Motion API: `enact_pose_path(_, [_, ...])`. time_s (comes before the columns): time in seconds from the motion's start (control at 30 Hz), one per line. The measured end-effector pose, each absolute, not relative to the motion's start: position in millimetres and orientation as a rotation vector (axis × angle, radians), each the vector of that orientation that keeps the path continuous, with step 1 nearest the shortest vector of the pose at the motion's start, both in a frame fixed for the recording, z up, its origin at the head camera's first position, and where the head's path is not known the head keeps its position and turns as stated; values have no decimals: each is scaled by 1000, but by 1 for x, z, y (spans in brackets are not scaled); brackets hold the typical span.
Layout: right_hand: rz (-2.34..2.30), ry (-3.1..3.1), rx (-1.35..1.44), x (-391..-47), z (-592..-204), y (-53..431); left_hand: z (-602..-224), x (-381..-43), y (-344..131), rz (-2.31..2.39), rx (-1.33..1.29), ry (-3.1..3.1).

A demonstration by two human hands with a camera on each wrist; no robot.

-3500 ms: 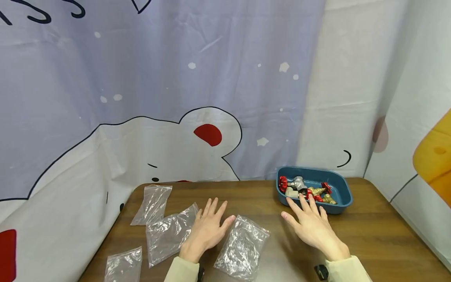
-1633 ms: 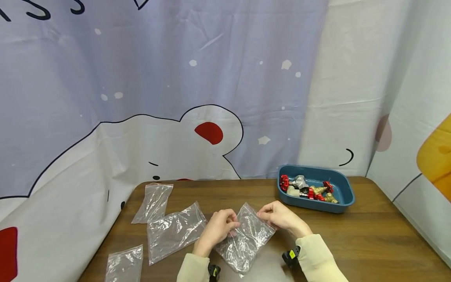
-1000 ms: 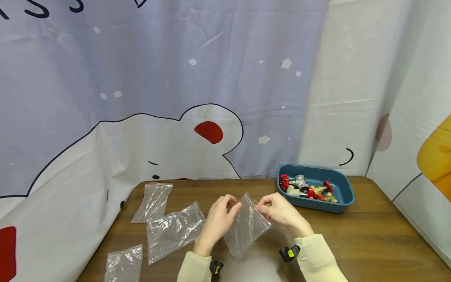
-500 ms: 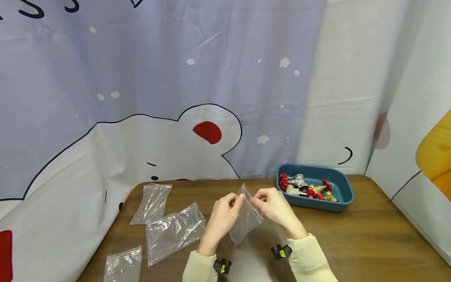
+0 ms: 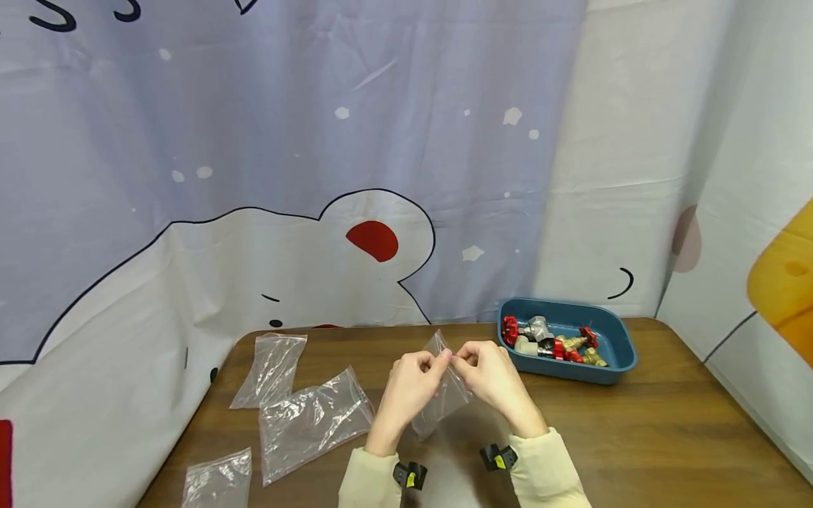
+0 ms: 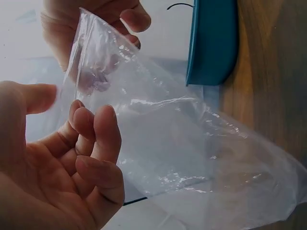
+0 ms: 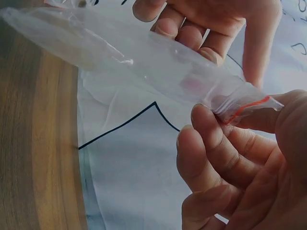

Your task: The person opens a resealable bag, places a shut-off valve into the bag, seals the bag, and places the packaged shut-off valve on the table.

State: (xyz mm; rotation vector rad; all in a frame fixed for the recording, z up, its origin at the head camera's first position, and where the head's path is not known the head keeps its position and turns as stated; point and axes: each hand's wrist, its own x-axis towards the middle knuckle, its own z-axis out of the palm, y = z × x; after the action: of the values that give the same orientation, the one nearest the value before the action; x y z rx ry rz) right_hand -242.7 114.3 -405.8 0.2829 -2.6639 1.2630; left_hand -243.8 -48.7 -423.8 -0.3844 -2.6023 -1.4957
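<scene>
Between both hands, a clear zip bag (image 5: 438, 409) hangs above the table, its mouth edge upward. My left hand (image 5: 409, 388) pinches the bag's mouth edge between thumb and forefinger. On the other side, my right hand (image 5: 498, 381) pinches the same edge close by, the two thumbs nearly meeting. A red line runs along the bag's zip strip (image 7: 247, 108) in the right wrist view. In the left wrist view the transparent bag (image 6: 158, 129) spreads out below the fingers, with nothing seen inside it.
Three other clear bags lie on the wooden table (image 5: 635, 437) to the left: a back one (image 5: 269, 370), a larger middle one (image 5: 314, 423) and a front one (image 5: 219, 483). A blue bin (image 5: 612, 363) at the back right holds several valves (image 5: 574, 343) with red handles.
From lying open above the table, both hands came to the bag, pinched its edge and lifted it. Over the last second they have drawn closer together along that edge.
</scene>
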Motion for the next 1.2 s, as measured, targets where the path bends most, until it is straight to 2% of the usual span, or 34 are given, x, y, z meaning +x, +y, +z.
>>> enact_pose_path(0.57, [1149,-2666,248,-247,-412,131,-406,-230,-52,-1459,-371,-2671])
enact_pose_path(1.2, [1455,-2708,314,-256,-423,152,-387,-210,-49,-1189,-458,-2723])
